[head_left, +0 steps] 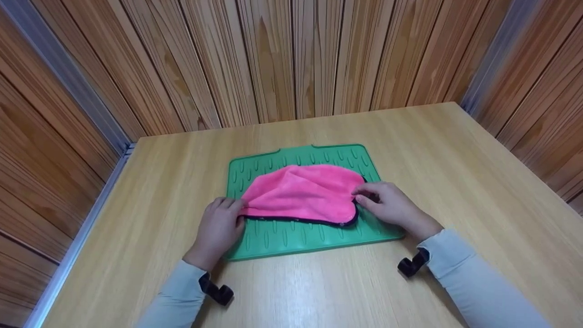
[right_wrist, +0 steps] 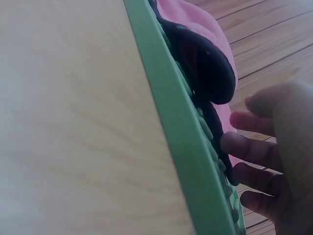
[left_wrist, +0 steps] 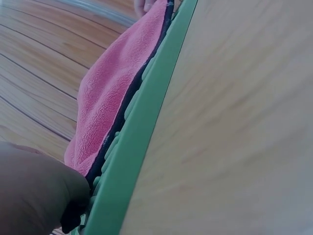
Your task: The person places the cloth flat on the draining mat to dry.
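A pink plush cloth (head_left: 305, 196) with a dark edge lies folded over on a green ridged mat (head_left: 291, 243). My left hand (head_left: 221, 225) pinches the cloth's left end, where the fabric gathers into creases. In the left wrist view the thumb (left_wrist: 44, 191) covers that end. At the cloth's right edge is my right hand (head_left: 391, 202), its fingers loosely bent and the thumb apart from them. The right wrist view shows the fingertips (right_wrist: 234, 142) right at the dark border, beside a raised, curled fold (right_wrist: 215, 73) of the cloth.
The mat lies on a light wooden table (head_left: 314, 291), with wood-panelled walls (head_left: 273, 59) behind and at both sides. Grey metal posts (head_left: 86, 77) stand at the corners. A black wrist mount (head_left: 216, 291) sticks out from each sleeve.
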`<state>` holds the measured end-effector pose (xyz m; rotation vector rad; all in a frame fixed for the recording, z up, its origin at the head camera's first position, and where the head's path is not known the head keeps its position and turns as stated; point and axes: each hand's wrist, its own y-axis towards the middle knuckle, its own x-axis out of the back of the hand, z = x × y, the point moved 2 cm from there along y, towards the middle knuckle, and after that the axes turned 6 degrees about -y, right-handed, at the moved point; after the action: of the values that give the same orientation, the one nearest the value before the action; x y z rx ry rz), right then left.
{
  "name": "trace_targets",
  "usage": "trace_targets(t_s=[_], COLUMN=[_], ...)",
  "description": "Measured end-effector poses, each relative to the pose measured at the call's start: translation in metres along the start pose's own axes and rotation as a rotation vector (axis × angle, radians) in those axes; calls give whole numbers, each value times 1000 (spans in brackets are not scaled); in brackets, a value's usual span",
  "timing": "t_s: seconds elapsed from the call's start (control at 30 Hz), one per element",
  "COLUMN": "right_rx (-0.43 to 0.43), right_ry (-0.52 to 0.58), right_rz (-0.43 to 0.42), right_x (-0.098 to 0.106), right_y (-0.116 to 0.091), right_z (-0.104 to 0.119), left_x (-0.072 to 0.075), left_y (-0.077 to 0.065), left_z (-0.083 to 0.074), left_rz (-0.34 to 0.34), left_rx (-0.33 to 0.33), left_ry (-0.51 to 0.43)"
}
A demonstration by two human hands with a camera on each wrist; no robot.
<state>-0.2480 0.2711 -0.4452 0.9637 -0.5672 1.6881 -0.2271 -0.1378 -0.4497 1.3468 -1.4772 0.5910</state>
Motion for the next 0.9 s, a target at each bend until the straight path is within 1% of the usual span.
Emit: trace_targets(t_s=[0.2, 0.43, 0.57, 0.63, 0.77, 0.9], right_rx=[-80, -117, -142, -148, -150, -146], right_ry=[151, 270, 300, 312, 334, 312], right_rz=[41, 45, 34, 29, 43, 104], right_x=[-5, -10, -4, 1, 8, 13], right_y=[0, 1, -2, -4, -6, -8], right_z=[7, 12, 7, 4, -2, -6], left_x=[2, -2, 0, 1, 2, 4], left_y=[-1, -5, -11, -14, -20, -23], left_z=[1, 4, 7, 7, 8, 9], left_rz=[-14, -56, -75, -72, -41, -3], left_rx=[0, -38, -81, -106, -164, -230], left_ry=[-36, -75, -113, -127, -129, -121])
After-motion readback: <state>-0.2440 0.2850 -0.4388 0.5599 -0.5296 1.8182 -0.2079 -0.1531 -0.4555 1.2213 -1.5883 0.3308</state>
